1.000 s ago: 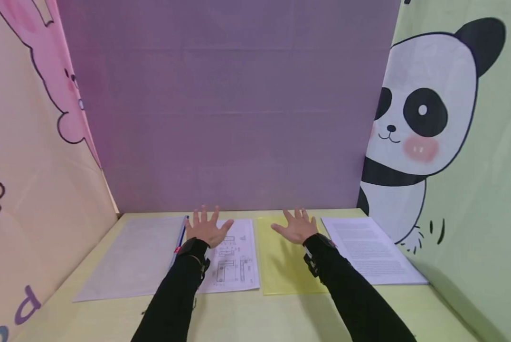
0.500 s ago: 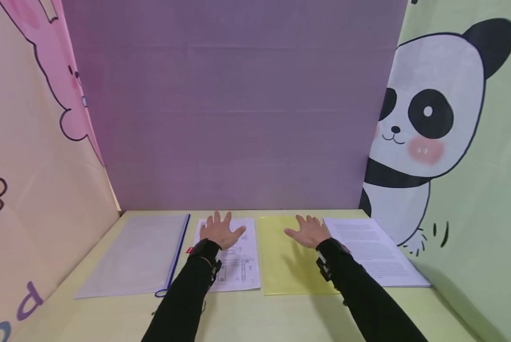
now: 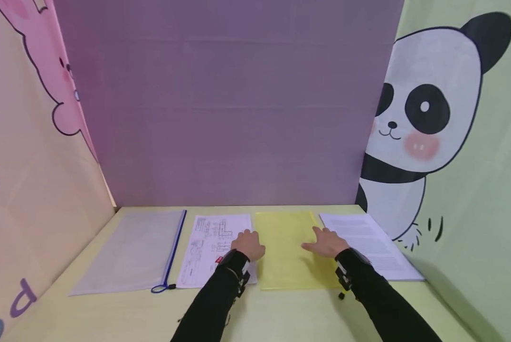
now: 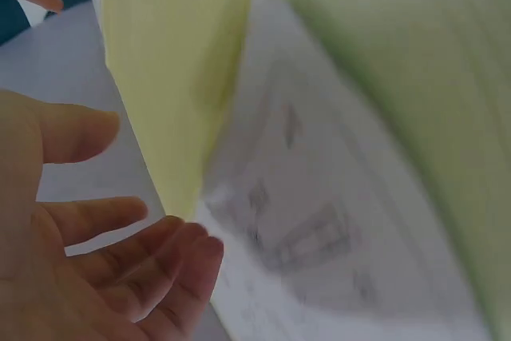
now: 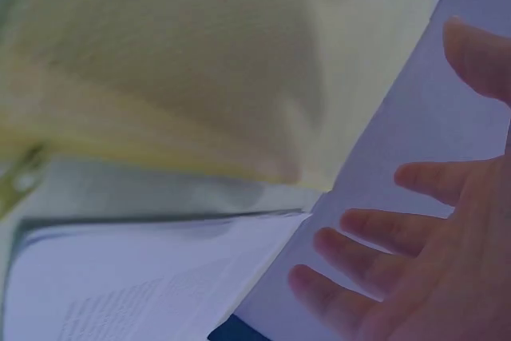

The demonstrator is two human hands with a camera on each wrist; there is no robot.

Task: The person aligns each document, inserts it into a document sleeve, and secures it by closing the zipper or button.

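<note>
My left hand hovers over the right part of a sheet with technical drawings, beside the left edge of a yellow zip folder. Its fingers are loosely bent and hold nothing in the left wrist view. Above the folder's right side is my right hand, fingers spread and holding nothing. In the right wrist view, a yellow zipper pull shows at the folder's edge. Printed pages lie just right of that folder. Whether either hand touches anything cannot be told.
A whitish translucent zip folder with a blue zipper lies at the table's left. A purple panel stands behind the table. Side walls rise left and right, the right one bearing a panda picture.
My left hand has moved right and nearer to me, from over the drawings toward the yellow folder, its fingers less spread. My right hand has shifted right and lower. The papers and folders stay put.
</note>
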